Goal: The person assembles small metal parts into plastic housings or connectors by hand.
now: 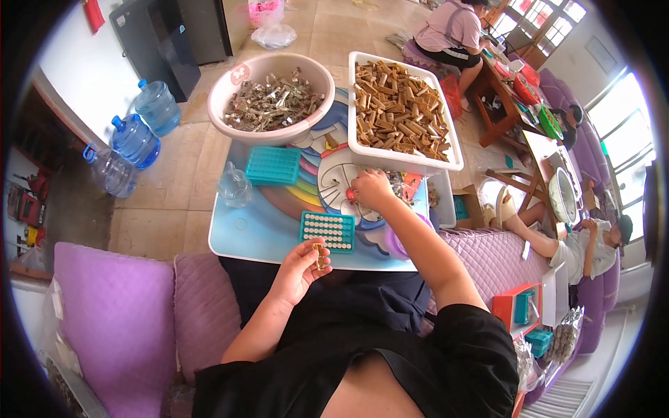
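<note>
My left hand (296,273) is closed on a small gold-brown rectangular piece (320,256), held upright between thumb and fingers at the table's near edge. Just beyond it lies a teal tray (327,213) filled with rows of small round white pieces. My right hand (371,188) reaches across the table, palm down, its fingers bent together beside a small red spot (350,194); what they hold, if anything, is hidden. Small silvery and red items (405,184) lie right of that hand. A purple round container (403,238) is partly covered by my right forearm.
Across the patterned table (230,233) stand a pale basin (217,111) of metal parts and a white tub (354,139) heaped with brown pieces. A second teal tray (272,166) and a clear plastic jug (235,187) sit left. Other people (449,31) sit at the right.
</note>
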Demonstrator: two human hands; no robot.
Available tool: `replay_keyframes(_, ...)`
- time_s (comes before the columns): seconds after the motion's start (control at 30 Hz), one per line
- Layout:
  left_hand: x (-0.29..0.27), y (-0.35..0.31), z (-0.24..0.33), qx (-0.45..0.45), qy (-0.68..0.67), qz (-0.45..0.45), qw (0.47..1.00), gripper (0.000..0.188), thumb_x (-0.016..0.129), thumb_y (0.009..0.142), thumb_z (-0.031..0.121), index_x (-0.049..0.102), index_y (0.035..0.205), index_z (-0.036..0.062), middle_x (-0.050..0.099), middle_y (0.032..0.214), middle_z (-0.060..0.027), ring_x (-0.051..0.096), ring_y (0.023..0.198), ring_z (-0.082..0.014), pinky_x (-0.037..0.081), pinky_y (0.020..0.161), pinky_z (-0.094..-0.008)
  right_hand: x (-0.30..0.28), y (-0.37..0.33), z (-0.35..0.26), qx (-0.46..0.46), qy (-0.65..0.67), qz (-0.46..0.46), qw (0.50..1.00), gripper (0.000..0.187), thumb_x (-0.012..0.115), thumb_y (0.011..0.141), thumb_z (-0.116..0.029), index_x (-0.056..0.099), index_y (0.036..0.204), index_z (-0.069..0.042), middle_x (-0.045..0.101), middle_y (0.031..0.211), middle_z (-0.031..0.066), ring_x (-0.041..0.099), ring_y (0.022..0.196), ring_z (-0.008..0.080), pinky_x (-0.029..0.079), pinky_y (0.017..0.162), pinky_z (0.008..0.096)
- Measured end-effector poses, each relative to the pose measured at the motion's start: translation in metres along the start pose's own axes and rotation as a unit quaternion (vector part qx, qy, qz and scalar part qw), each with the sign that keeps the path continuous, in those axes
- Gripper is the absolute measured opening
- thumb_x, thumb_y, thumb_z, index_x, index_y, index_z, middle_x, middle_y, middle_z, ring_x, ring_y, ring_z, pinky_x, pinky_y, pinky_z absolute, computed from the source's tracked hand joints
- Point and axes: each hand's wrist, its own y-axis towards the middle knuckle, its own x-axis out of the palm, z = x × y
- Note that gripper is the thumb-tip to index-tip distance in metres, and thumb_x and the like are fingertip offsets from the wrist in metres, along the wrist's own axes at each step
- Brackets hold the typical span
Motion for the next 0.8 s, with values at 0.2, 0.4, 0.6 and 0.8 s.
replay_keyframes(0.2,-0.01,-0.007,0.007,0.005,-0.035,0.022,0.999,0.029,0.051,0.092,0.015,0.051,0.119,0.005,0.059,0.098,-0.0048,0.06,0.086,-0.0142,0.052,0.078,-0.0319,-0.041,-0.005,0.028,0.063,0.413,0.033,0.908,0.023,0.068,0.077,-0.025,0.069,0.094,-0.01,0.065,0.081,0.0061,0.058,0.074,0.015,0.044,0.069,0.0249)
replay_keyframes(0.4,-0.008,-0.002,0.008,-0.012,-0.123,-0.003,0.992,0.028,0.05,0.091,0.015,0.052,0.117,0.0043,0.06,0.095,-0.0042,0.059,0.084,-0.0139,0.051,0.079,-0.0313,-0.063,-0.027,0.046,0.027,0.717,0.128,0.685,0.022,0.058,0.089,-0.018,0.06,0.095,0.003,0.061,0.085,0.0012,0.054,0.076,0.0082,0.043,0.073,0.0223)
replay_keyframes(0.6,-0.006,-0.001,0.006,-0.01,-0.127,0.002,0.992,0.027,0.049,0.09,0.013,0.053,0.115,0.0037,0.06,0.095,-0.0055,0.059,0.083,-0.0156,0.051,0.078,-0.0318,-0.063,-0.034,0.039,0.062,0.649,0.168,0.739,0.017,0.057,0.09,-0.016,0.06,0.092,0.001,0.062,0.091,0.0051,0.058,0.085,0.0127,0.046,0.079,0.0244)
replay_keyframes(0.8,-0.008,0.0,0.002,-0.023,-0.129,-0.008,0.991,0.026,0.048,0.091,0.013,0.053,0.114,0.0033,0.06,0.094,-0.0061,0.059,0.084,-0.0158,0.05,0.078,-0.0313,-0.053,-0.033,0.042,0.04,0.822,0.189,0.535,0.019,0.055,0.091,-0.016,0.058,0.098,0.003,0.063,0.09,0.0095,0.062,0.086,0.0185,0.051,0.082,0.0313)
